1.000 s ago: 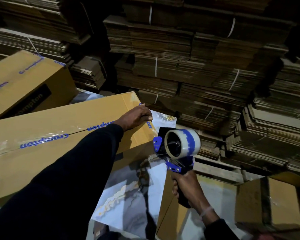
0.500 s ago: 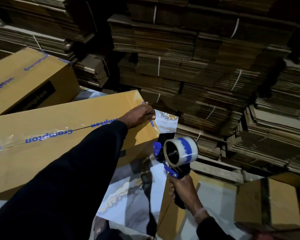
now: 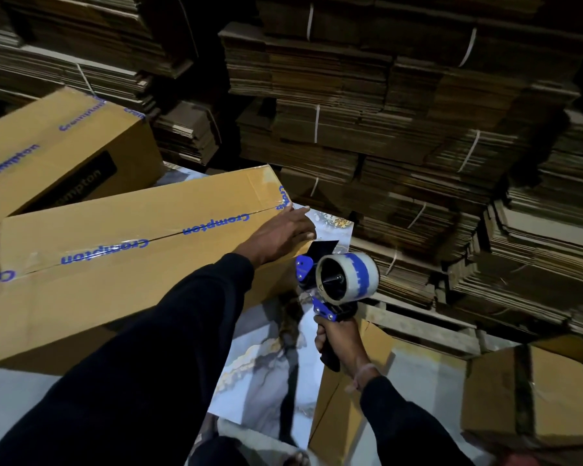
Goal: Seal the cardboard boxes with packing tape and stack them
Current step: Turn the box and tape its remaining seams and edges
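A long tan cardboard box (image 3: 108, 264) lies on a marble-patterned table (image 3: 266, 358), its top seam covered by clear tape printed in blue. My left hand (image 3: 283, 230) rests flat with straight fingers on the box's right end, over the tape. Just right of and below that corner, my right hand (image 3: 339, 341) grips the black handle of a blue tape dispenser (image 3: 337, 280) carrying a clear and blue tape roll. A second taped box (image 3: 54, 153) sits behind at the far left.
Tall piles of flattened, strapped cardboard (image 3: 384, 112) fill the background and the right side. A smaller brown box (image 3: 532, 395) stands at lower right. Another cardboard piece (image 3: 344, 405) leans below the table's right edge.
My left hand has slid towards the box's right end and its fingers have straightened. The tape dispenser in my right hand has dropped slightly away from the box corner.
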`<state>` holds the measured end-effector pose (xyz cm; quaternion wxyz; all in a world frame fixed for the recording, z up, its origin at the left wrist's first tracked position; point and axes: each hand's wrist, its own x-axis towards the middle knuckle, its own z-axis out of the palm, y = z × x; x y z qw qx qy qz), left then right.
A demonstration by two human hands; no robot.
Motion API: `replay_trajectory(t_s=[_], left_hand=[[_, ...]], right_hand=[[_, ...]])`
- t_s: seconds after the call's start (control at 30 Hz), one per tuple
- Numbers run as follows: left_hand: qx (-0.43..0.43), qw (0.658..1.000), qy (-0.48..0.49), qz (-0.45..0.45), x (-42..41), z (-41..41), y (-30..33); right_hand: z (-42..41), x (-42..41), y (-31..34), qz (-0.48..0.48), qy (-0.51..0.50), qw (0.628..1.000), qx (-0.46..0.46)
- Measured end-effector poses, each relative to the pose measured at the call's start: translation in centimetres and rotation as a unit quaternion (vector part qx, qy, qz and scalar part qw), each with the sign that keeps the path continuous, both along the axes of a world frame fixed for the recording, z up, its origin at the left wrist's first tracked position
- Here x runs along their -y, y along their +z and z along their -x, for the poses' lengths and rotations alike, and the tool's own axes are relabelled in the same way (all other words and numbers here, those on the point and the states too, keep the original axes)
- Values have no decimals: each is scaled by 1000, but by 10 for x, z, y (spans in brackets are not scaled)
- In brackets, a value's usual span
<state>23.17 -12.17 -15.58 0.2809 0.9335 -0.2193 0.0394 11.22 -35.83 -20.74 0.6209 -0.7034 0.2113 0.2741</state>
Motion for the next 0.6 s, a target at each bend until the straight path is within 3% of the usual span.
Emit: replay_trajectory(t_s=[0.23,0.4,0.6], left_hand=[[0,999,33,-11,5,0,-4],[-7,999,39,-1,6,1,-5],[-9,999,45,-14,5,-3,-10]], right_hand=[[-4,-4,-17,29,9,999,25],[-14,6,-26,107,69,990,64],[-21,5,-32,86,64,974,201]])
